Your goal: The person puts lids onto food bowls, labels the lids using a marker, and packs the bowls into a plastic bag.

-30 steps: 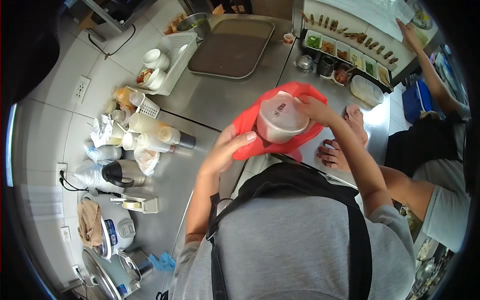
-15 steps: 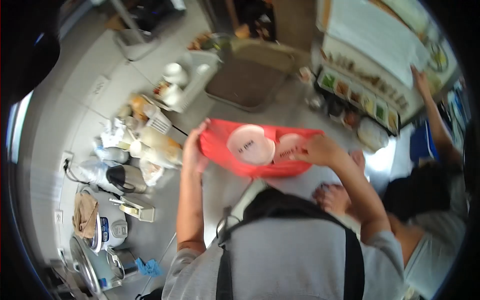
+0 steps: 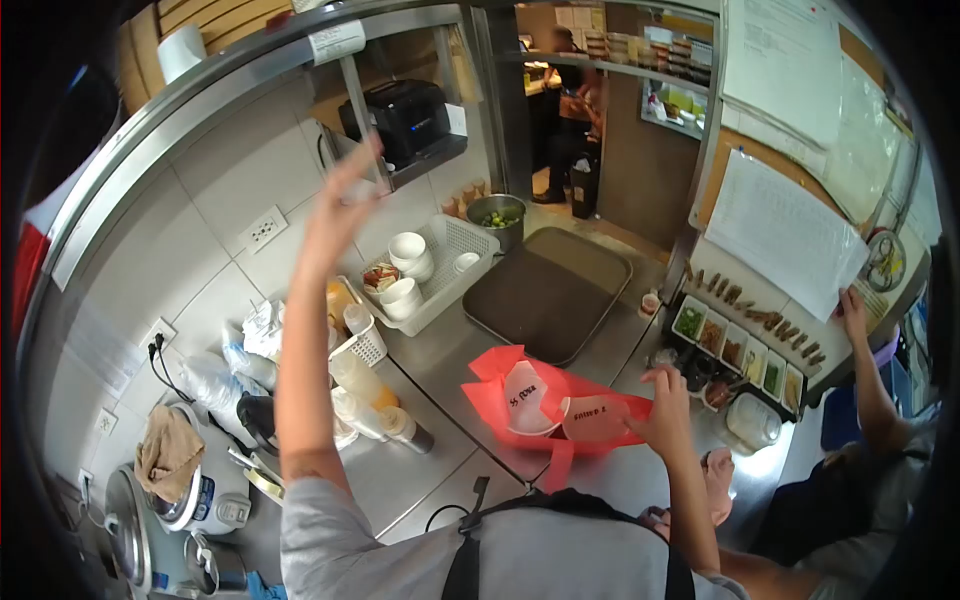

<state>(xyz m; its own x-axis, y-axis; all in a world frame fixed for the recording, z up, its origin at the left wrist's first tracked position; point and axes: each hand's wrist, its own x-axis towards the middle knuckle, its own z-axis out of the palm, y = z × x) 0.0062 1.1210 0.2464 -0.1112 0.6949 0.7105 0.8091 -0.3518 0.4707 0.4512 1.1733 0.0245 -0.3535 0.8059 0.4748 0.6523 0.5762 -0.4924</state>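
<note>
A red plastic bag [image 3: 555, 470] sits on the steel counter just in front of my body. Inside it are two round white lids, one lid [image 3: 528, 400] and another lid [image 3: 597, 418], both with black handwriting. At the bag's right end my right hand [image 3: 668, 415] has its thumb and fingers closed on the plastic edge. My left hand [image 3: 345, 205] is raised high and to the left, away from the bag, in front of the black printer [image 3: 405, 118]. Its fingers are stretched out, smeared by motion, with no held thing visible.
A brown tray [image 3: 550, 290] lies beyond the bag. Left of it stand a basket with white bowls [image 3: 405, 300], squeeze bottles [image 3: 405, 430] and a rice cooker [image 3: 215, 480]. Garnish containers [image 3: 735, 355] line the right. A co-worker's hand [image 3: 852, 308] touches a hanging sheet.
My left hand has let go of the bag and risen towards the printer. The bag now rests lower and tilted, its right end still in my right hand. The view has tipped upward.
</note>
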